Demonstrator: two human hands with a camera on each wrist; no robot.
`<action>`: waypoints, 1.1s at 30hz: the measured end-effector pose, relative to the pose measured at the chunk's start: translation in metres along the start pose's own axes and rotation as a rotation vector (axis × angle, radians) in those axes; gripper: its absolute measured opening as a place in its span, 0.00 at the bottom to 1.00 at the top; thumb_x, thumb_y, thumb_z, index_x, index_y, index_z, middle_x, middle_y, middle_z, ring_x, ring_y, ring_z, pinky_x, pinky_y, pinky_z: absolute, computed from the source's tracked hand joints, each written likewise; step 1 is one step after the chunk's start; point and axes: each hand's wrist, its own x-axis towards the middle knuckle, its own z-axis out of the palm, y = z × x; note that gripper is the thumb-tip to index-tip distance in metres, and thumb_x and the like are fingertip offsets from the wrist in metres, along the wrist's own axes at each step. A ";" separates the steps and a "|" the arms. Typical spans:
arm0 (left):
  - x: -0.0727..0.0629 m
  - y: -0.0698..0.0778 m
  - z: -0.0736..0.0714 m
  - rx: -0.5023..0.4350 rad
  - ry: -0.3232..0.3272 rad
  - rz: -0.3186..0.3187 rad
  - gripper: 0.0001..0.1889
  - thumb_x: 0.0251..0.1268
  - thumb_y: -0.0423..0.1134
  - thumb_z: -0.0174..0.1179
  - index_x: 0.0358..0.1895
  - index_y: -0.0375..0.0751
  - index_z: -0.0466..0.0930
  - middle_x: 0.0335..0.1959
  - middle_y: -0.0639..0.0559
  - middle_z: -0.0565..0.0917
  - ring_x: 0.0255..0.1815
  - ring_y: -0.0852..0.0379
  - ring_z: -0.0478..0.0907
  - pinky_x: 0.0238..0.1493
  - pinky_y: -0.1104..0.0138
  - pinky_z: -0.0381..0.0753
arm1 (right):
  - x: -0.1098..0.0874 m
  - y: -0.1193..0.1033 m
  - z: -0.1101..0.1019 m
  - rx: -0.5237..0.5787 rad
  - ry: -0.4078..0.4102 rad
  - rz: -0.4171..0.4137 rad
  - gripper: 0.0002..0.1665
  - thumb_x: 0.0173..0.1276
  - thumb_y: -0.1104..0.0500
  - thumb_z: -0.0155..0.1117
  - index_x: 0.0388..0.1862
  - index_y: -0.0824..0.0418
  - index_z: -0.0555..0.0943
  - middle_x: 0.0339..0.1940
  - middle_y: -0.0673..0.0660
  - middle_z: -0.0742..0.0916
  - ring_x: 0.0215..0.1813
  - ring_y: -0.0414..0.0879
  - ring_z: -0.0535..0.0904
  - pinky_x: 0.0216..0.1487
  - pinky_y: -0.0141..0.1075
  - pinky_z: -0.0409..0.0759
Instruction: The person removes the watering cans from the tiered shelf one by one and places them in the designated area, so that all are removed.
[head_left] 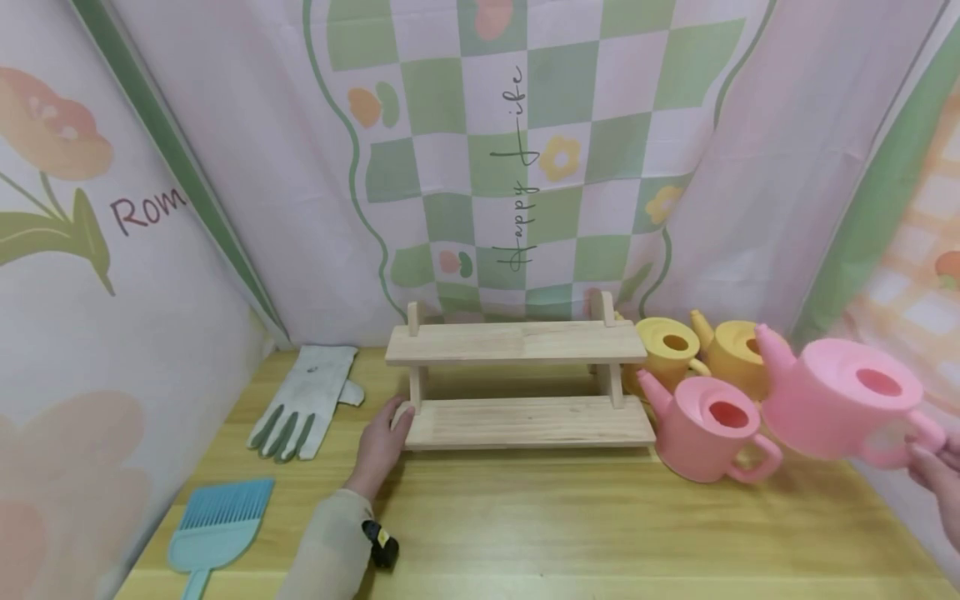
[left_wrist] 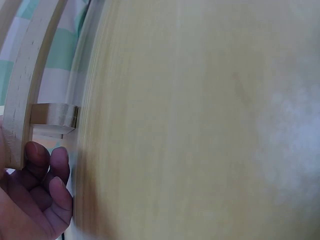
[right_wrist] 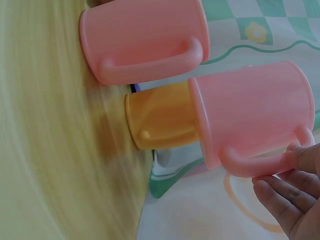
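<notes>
A two-tier wooden shelf [head_left: 517,423] stands on the table, and my left hand [head_left: 382,442] grips the left end of its lower board. In the left wrist view the fingers [left_wrist: 61,195] curl beneath that board [left_wrist: 22,95]. My right hand [head_left: 937,471] pinches the handle of a light pink watering can [head_left: 832,400], which is raised off the table at the right. Another pink watering can [head_left: 701,442] stands beside the shelf's right end. Behind it are two yellow watering cans, one [head_left: 660,346] near the shelf and the other [head_left: 731,350] further right.
A white and green glove [head_left: 307,400] lies at the table's back left. Nearer the front left is a light blue brush [head_left: 217,533]. Patterned curtains [head_left: 495,167] hang behind the table [head_left: 525,525] and along both sides.
</notes>
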 end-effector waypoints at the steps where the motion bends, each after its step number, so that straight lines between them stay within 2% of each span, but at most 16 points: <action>1: 0.000 0.000 0.000 -0.001 -0.002 -0.003 0.26 0.75 0.50 0.50 0.68 0.38 0.69 0.65 0.35 0.73 0.64 0.36 0.70 0.65 0.46 0.68 | -0.004 -0.006 0.003 -0.005 0.005 0.018 0.21 0.75 0.67 0.50 0.48 0.40 0.78 0.36 0.25 0.83 0.37 0.18 0.78 0.33 0.12 0.74; 4: 0.000 0.001 -0.001 -0.005 -0.004 -0.005 0.26 0.75 0.50 0.50 0.68 0.38 0.69 0.65 0.35 0.73 0.64 0.35 0.70 0.65 0.46 0.68 | -0.009 0.005 0.002 0.089 -0.005 0.019 0.20 0.73 0.68 0.53 0.50 0.43 0.80 0.37 0.29 0.86 0.36 0.21 0.80 0.34 0.13 0.76; 8: -0.001 0.000 -0.002 -0.004 0.005 0.006 0.26 0.75 0.50 0.50 0.67 0.37 0.70 0.64 0.35 0.74 0.64 0.35 0.71 0.65 0.46 0.68 | -0.014 0.037 -0.004 0.280 -0.029 0.033 0.22 0.71 0.73 0.54 0.52 0.50 0.82 0.38 0.38 0.89 0.37 0.27 0.84 0.36 0.17 0.78; 11: 0.000 0.000 -0.002 -0.005 0.008 0.011 0.25 0.75 0.50 0.51 0.67 0.37 0.70 0.64 0.35 0.74 0.64 0.35 0.71 0.65 0.46 0.69 | -0.021 0.044 0.000 0.360 -0.020 0.027 0.20 0.70 0.73 0.55 0.51 0.52 0.83 0.38 0.41 0.89 0.38 0.28 0.84 0.36 0.18 0.79; 14: 0.000 0.000 -0.002 -0.004 0.007 0.010 0.25 0.75 0.50 0.50 0.67 0.37 0.70 0.64 0.35 0.74 0.64 0.36 0.70 0.65 0.46 0.68 | -0.030 0.021 0.013 0.353 0.005 0.084 0.20 0.70 0.72 0.57 0.47 0.49 0.84 0.37 0.38 0.89 0.36 0.27 0.84 0.35 0.17 0.78; 18: 0.000 -0.001 -0.003 0.004 0.003 0.010 0.26 0.76 0.49 0.50 0.67 0.37 0.70 0.65 0.35 0.73 0.65 0.36 0.70 0.66 0.47 0.67 | -0.041 -0.020 0.030 0.365 0.005 0.162 0.25 0.71 0.74 0.54 0.44 0.44 0.84 0.34 0.37 0.88 0.33 0.27 0.84 0.33 0.16 0.78; 21: 0.000 -0.002 -0.002 0.002 0.002 0.007 0.26 0.76 0.50 0.50 0.67 0.37 0.69 0.65 0.35 0.73 0.65 0.36 0.69 0.66 0.47 0.67 | -0.046 -0.033 0.035 0.370 -0.001 0.208 0.27 0.71 0.74 0.53 0.43 0.41 0.84 0.33 0.36 0.88 0.32 0.27 0.83 0.32 0.16 0.78; 25: -0.001 -0.002 -0.002 -0.006 0.002 -0.002 0.26 0.75 0.50 0.50 0.68 0.37 0.69 0.65 0.35 0.73 0.65 0.36 0.69 0.66 0.46 0.67 | -0.047 -0.033 0.036 0.349 0.015 0.246 0.26 0.71 0.73 0.54 0.41 0.39 0.84 0.32 0.34 0.88 0.30 0.26 0.83 0.31 0.16 0.78; 33: -0.001 -0.003 -0.002 0.000 0.003 -0.001 0.26 0.75 0.50 0.51 0.68 0.37 0.69 0.65 0.35 0.73 0.66 0.36 0.69 0.67 0.47 0.66 | -0.050 -0.022 0.034 0.335 -0.011 0.234 0.26 0.70 0.73 0.55 0.41 0.39 0.84 0.32 0.34 0.88 0.30 0.27 0.83 0.30 0.17 0.78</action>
